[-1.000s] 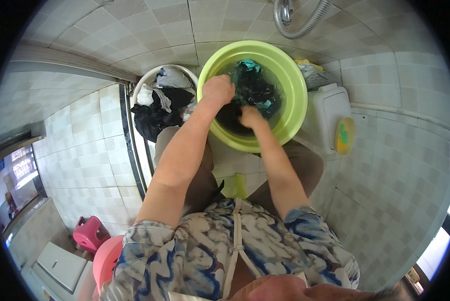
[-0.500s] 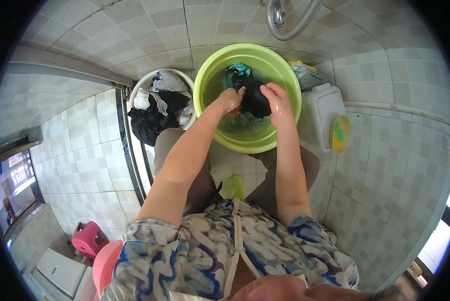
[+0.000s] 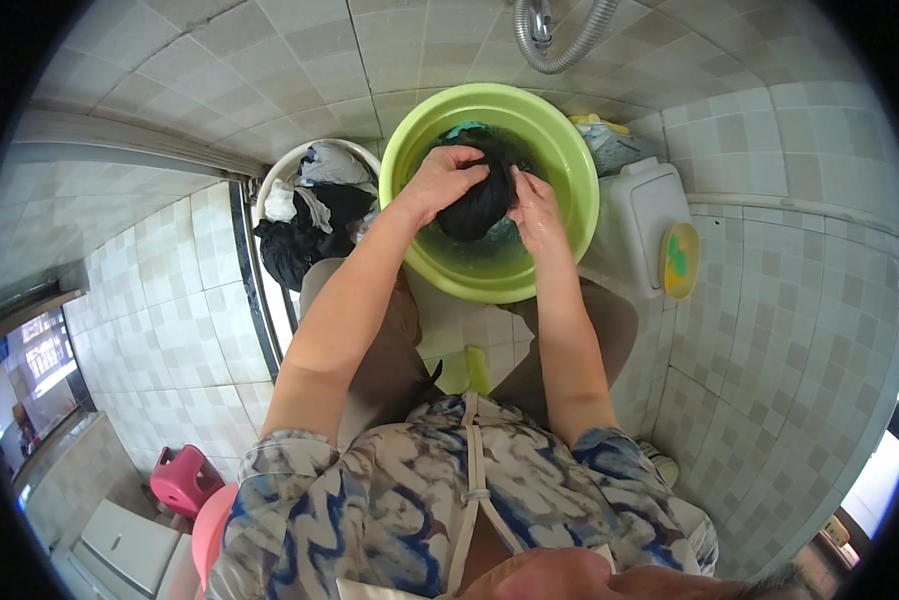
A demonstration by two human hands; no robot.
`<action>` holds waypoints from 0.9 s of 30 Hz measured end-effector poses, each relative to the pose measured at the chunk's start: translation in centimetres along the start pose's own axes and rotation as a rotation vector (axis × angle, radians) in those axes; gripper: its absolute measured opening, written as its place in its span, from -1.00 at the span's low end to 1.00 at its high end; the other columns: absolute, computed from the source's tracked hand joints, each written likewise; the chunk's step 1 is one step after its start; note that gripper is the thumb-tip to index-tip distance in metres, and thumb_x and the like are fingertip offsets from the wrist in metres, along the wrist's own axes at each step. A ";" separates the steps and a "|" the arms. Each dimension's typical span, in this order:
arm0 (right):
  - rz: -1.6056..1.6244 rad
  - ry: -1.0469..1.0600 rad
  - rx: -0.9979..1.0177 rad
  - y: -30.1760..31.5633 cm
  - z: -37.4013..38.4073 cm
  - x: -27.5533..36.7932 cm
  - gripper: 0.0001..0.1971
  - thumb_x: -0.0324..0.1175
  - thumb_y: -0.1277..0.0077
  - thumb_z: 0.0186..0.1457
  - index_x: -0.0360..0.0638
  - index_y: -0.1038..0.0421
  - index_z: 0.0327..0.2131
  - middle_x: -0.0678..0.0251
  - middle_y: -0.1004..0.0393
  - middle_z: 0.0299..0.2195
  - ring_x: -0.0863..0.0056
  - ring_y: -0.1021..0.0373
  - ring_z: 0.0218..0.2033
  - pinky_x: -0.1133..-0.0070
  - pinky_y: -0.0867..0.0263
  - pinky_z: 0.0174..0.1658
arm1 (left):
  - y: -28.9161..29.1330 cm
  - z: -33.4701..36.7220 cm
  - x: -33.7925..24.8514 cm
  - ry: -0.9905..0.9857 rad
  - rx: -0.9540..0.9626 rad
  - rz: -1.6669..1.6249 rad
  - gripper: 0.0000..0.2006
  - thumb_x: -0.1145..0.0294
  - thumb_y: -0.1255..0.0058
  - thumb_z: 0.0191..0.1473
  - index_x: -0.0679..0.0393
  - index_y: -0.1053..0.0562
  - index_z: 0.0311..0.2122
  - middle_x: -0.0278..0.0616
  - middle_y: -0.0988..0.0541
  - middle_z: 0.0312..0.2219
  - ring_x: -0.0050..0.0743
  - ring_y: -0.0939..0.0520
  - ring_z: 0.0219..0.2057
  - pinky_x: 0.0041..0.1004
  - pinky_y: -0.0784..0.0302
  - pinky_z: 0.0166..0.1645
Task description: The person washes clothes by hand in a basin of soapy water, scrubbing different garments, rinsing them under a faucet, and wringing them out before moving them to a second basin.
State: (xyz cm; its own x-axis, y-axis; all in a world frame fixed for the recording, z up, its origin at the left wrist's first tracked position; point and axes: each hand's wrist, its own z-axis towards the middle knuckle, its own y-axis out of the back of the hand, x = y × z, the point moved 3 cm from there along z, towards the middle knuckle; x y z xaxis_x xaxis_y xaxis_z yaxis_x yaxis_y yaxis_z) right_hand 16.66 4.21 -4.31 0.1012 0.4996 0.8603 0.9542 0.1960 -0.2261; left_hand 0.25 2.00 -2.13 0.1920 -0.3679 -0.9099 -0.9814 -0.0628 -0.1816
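I note left hand [image 3: 447, 178] and right hand [image 3: 535, 205] both clenched on dark wet garment [image 3: 477, 205], inside green basin [image 3: 569, 150], laundry basket [image 3: 274, 180] just beside

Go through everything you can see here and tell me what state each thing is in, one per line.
Green basin: holds water and clothes.
Dark garment: wet, bunched, lifted partly above the water.
Left hand: closed on the dark garment.
Right hand: pressed against the dark garment.
White basket: full of dark and light clothes.
White container: lid shut.
Hose: hanging looped above the basin.
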 end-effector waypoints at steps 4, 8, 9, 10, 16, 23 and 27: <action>0.034 -0.001 -0.091 2.9 0.3 -0.5 -0.72 -0.17 -0.02 0.09 -0.23 -0.35 -0.36 0.41 -0.31 -0.62 0.60 -0.27 -0.62 0.65 -0.23 -0.54 | 2.4 0.0 0.2 -0.021 -0.219 -0.087 -0.77 0.48 -0.12 -0.11 0.35 -0.49 -0.30 -0.17 -0.57 -0.40 -0.52 -0.52 -0.41 -0.55 -0.43 -0.27; 0.224 0.071 -0.334 5.0 0.0 -0.9 -0.74 -0.18 0.01 0.12 -0.17 -0.30 -0.44 0.41 -0.29 -0.64 0.58 -0.30 -0.58 0.59 -0.33 -0.45 | 6.4 0.6 0.5 -0.075 -0.501 -0.185 -0.85 0.49 -0.12 -0.11 0.30 -0.52 -0.38 -0.26 -0.55 -0.51 -0.54 -0.50 -0.49 -0.56 -0.40 -0.35; 0.278 0.131 -0.313 6.3 0.5 -1.4 -0.72 -0.15 0.05 0.14 -0.19 -0.29 -0.41 0.35 -0.32 -0.57 0.50 -0.34 -0.49 0.48 -0.38 -0.34 | 6.5 0.9 0.1 -0.108 -0.508 -0.163 -0.87 0.49 -0.09 -0.05 0.29 -0.51 -0.35 -0.29 -0.55 -0.51 -0.63 -0.51 -0.53 -0.60 -0.42 -0.41; 0.279 0.124 -0.303 5.8 0.3 -1.0 -0.72 -0.15 0.05 0.14 -0.19 -0.29 -0.41 0.35 -0.32 -0.57 0.50 -0.34 -0.49 0.48 -0.38 -0.34 | 6.9 1.0 0.3 -0.107 -0.520 -0.161 -0.87 0.49 -0.09 -0.05 0.29 -0.51 -0.35 -0.29 -0.55 -0.51 -0.63 -0.51 -0.53 -0.60 -0.42 -0.41; 0.648 0.147 -0.462 5.0 -1.3 2.8 -0.69 -0.12 0.19 0.20 -0.21 -0.31 -0.34 0.27 -0.40 -0.37 0.41 -0.38 -0.35 0.38 -0.38 -0.25 | 7.3 0.2 -0.3 -0.273 -0.799 0.164 -0.83 0.36 -0.10 -0.09 0.23 -0.51 -0.38 -0.13 -0.56 -0.58 -0.34 -0.56 -0.54 -0.40 -0.44 -0.38; 0.375 0.227 -0.020 0.6 -3.8 8.2 -0.73 -0.19 0.17 0.20 -0.20 -0.36 -0.26 0.35 -0.44 -0.32 0.57 -0.38 -0.30 0.58 -0.33 -0.20 | 5.7 -0.8 -1.9 -0.328 -0.701 0.829 -0.84 0.34 0.04 0.01 0.19 -0.43 -0.34 0.12 -0.52 -0.49 0.12 -0.54 -0.39 -0.14 -0.43 -0.33; -0.168 0.185 0.015 0.3 -3.5 8.2 -0.83 -0.40 0.01 0.08 -0.12 -0.38 -0.21 0.45 -0.42 -0.26 0.75 -0.30 -0.42 0.73 -0.21 -0.52 | 6.1 0.8 -0.9 -0.199 -0.609 0.925 -0.83 0.35 0.06 0.03 0.23 -0.41 -0.34 0.11 -0.52 -0.49 0.08 -0.54 -0.41 -0.20 -0.44 -0.32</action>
State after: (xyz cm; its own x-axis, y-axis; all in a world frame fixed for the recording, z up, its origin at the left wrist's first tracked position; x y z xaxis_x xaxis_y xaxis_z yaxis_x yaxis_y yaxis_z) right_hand 18.73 5.44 4.25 -0.0078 0.2962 0.9551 0.9578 0.2766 -0.0780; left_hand -5.92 2.70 -2.69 -0.6679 -0.3564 -0.6534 -0.5776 -0.3054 0.7570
